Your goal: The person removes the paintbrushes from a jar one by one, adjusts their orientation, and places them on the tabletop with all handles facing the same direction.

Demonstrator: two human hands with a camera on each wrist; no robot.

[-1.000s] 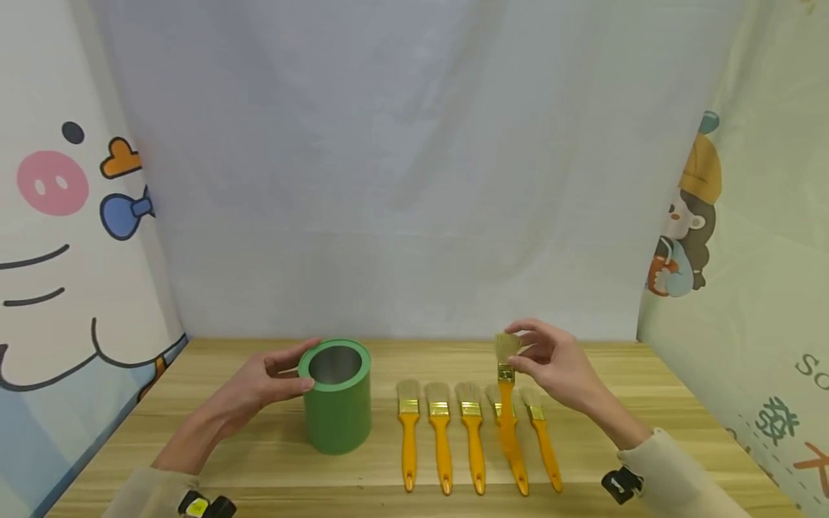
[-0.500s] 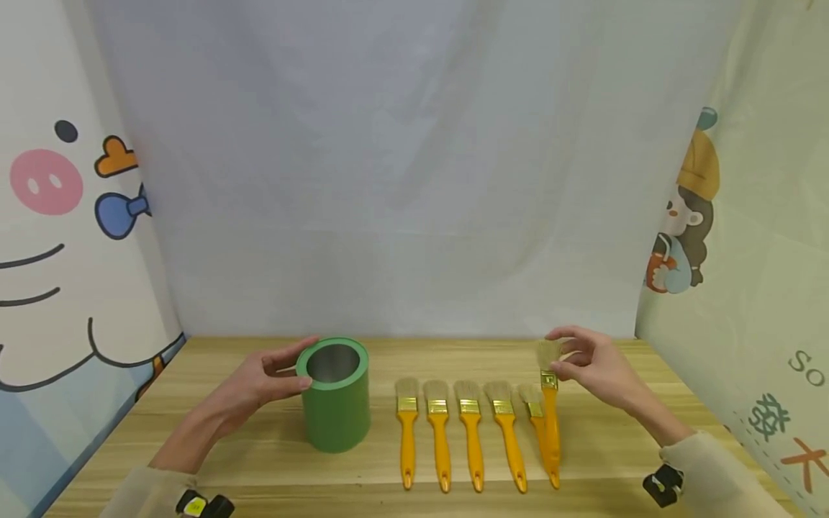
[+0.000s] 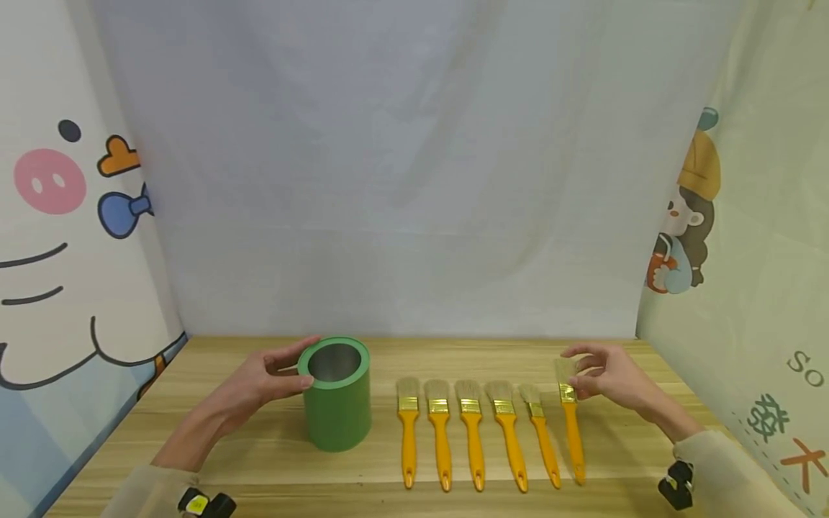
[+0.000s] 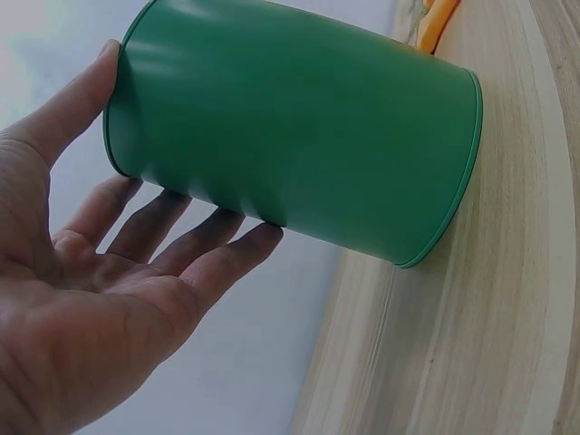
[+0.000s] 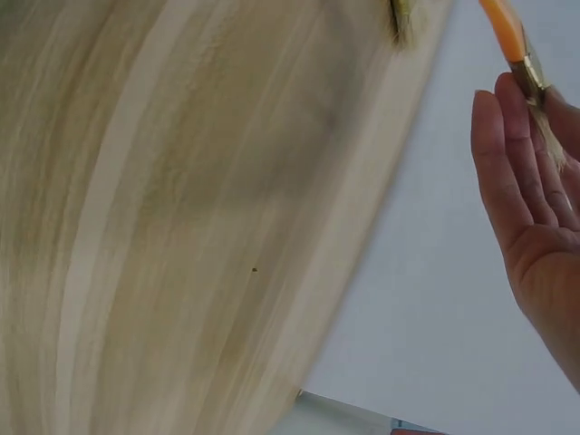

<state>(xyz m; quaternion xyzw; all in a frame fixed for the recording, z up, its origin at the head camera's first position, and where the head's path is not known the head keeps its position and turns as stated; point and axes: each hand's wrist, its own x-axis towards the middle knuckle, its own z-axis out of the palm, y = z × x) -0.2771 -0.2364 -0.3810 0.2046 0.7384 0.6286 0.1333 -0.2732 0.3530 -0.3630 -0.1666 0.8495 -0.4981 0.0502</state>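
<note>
A green can [image 3: 338,417] stands upright with its open top showing a grey inside. My left hand [image 3: 259,381] holds it from the left, thumb at the rim and fingers along the side, as the left wrist view shows on the can's green wall [image 4: 290,118]. Over at the right, my right hand [image 3: 612,378] pinches a paintbrush [image 3: 573,435] near its bristles and metal band. In the right wrist view that brush's orange handle [image 5: 506,29] points away from the fingers. Whether the handle's end touches the table cannot be told.
Several orange-handled paintbrushes [image 3: 475,439] lie in a row on the wooden table [image 3: 259,482], bristles away from me, between the can and the held brush. A pale curtain [image 3: 401,180] hangs behind. Printed cloths flank both sides.
My right hand has carried the paintbrush rightward, over the lying ones, and lowered it beyond the rightmost brush of the row. The left hand and can have stayed in place.
</note>
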